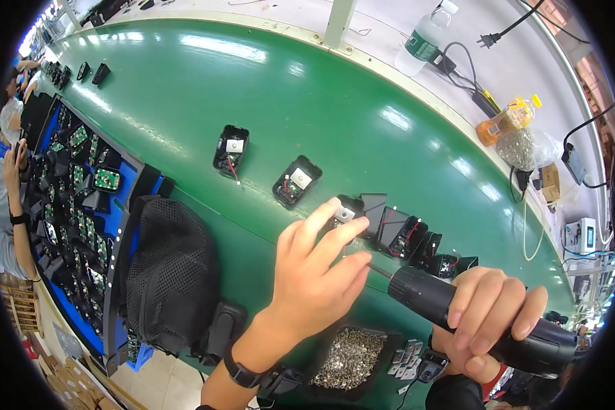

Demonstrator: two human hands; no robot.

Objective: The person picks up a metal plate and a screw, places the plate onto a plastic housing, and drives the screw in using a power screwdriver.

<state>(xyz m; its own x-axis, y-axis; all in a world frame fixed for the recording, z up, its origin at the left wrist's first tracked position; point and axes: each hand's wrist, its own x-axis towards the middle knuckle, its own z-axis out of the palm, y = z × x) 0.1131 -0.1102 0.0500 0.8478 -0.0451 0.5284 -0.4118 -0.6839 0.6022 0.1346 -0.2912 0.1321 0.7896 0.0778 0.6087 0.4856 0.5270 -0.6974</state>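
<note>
My left hand [318,273] is closed around a small black plastic housing [350,205] with a light metal plate inside; its fingers partly hide the housing. My right hand [488,318] grips a black electric screwdriver [424,290], its bit pointing left at the left hand's fingertips. Whether a screw sits on the bit is too small to tell. Two more open housings, one [231,150] with a red wire hanging out and another [297,180], lie on the green bench to the left. To the right stands a row of black housings [400,232] with red wires.
Below my hands sits a black tray [314,389] of small screws, beside several metal plates [406,359]. A black mesh bag [171,273] and a blue-lined crate [126,225] of circuit boards are at left. Bottles [427,37] stand on the far ledge. Another person's arm [20,225] shows at far left.
</note>
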